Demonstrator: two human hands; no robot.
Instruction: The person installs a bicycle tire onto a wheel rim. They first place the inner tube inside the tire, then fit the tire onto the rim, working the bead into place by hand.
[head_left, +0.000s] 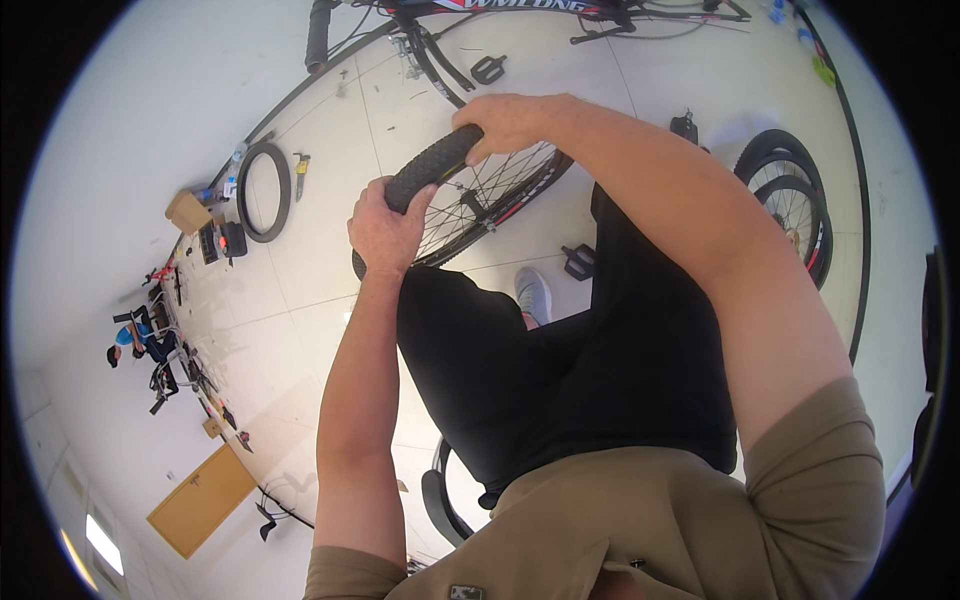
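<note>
A spoked bicycle wheel with a knobby black tire (431, 166) leans in front of me, between my knees and a bicycle frame. My left hand (390, 225) grips the tire on its near left side, thumb on the inner edge. Farther along the same tire, my right hand (504, 127) is closed around the tread, with the thumb at the rim side. The wheel's hub (474, 204) and spokes show below the hands. A yellowish strip is visible along the tire's edge between the hands. My left knee partly hides the wheel's lower part.
A bicycle frame (510, 7) with a fork lies beyond the wheel. Pedals (489, 70) (579, 262) rest on the tiled floor. A loose tire (283, 193), a yellow-marked tool (301, 176) and a cardboard box (187, 212) are at left; more wheels (787, 202) at right. Another person (133, 339) is far left.
</note>
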